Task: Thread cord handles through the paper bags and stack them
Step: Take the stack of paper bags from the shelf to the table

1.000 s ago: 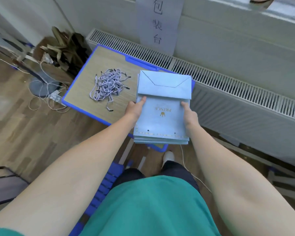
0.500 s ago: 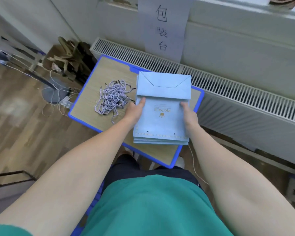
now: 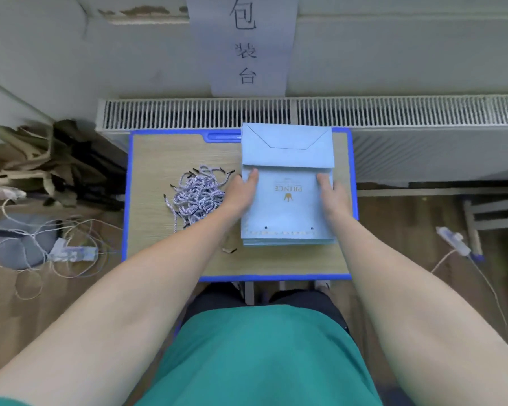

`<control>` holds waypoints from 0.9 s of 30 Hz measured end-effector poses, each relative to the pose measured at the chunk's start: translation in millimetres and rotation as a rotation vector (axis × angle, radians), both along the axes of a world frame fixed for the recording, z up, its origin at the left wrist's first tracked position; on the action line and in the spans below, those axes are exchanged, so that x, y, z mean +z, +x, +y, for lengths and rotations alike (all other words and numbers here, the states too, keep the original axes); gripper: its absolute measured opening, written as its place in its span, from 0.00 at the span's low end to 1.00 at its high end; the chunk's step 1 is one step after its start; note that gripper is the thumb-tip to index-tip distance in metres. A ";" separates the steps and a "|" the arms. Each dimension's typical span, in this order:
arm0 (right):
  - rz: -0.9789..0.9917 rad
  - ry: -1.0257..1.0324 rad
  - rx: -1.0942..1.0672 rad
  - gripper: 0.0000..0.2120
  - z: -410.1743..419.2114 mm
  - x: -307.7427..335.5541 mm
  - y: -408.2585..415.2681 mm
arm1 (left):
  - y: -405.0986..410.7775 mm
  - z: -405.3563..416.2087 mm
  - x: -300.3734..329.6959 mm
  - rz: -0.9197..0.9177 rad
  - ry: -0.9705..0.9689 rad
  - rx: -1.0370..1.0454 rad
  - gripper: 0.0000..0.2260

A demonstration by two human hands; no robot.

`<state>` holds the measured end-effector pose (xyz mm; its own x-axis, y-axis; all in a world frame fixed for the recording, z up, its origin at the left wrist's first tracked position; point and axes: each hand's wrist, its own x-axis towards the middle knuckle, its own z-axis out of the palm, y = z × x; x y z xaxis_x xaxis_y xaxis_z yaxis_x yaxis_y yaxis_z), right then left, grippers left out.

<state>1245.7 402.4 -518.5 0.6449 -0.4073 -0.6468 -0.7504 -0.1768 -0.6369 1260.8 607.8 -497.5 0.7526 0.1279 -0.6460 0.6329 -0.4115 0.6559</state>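
We start at the cords (image 3: 198,196): a loose tangled heap on the desk (image 3: 165,159), untouched, just beside our left hand (image 3: 242,190) at its 9 o'clock. That hand lies flat on the left edge of the top paper bag (image 3: 288,205), fingers straight and pointing to 12; it grips nothing.

The bag stack sits on the right half of the desk, long axis 12 to 6. The bottom flap is at 12, the open mouth at 6. Two punched holes near that mouth, nothing threaded through them.

Our right hand (image 3: 333,193) presses the right edge the same way; thumb position is hard to read, so we'd guess flat and not pinching.

Key relation: cords lie off the left side, so the left hand is the nearer one to fetch a cord, while the holes face us at 6.
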 end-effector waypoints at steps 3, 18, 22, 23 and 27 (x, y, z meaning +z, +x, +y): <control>0.001 -0.047 -0.021 0.28 10.8 1.7 -3.6 | 4.8 8.3 1.8 -0.056 0.057 -0.070 0.31; -0.030 -0.262 0.134 0.28 18.8 0.9 8.0 | 14.7 -5.2 -0.7 -0.141 0.393 -0.176 0.24; -0.173 -0.403 0.206 0.29 25.5 1.8 11.4 | 17.0 -9.0 -7.0 -0.449 0.615 -0.529 0.30; -0.279 -0.499 0.259 0.30 25.1 -0.7 15.2 | 20.0 -10.2 -13.2 -0.574 0.628 -0.640 0.28; -0.684 -0.826 0.548 0.21 24.6 -19.8 40.7 | 34.6 -18.6 -27.5 -0.913 0.638 -0.722 0.09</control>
<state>1286.4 426.9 -538.3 0.9693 -0.1018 0.2237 0.0011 -0.9084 -0.4182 1295.4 589.2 -525.0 0.9084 -0.3910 0.1481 -0.4179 -0.8597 0.2937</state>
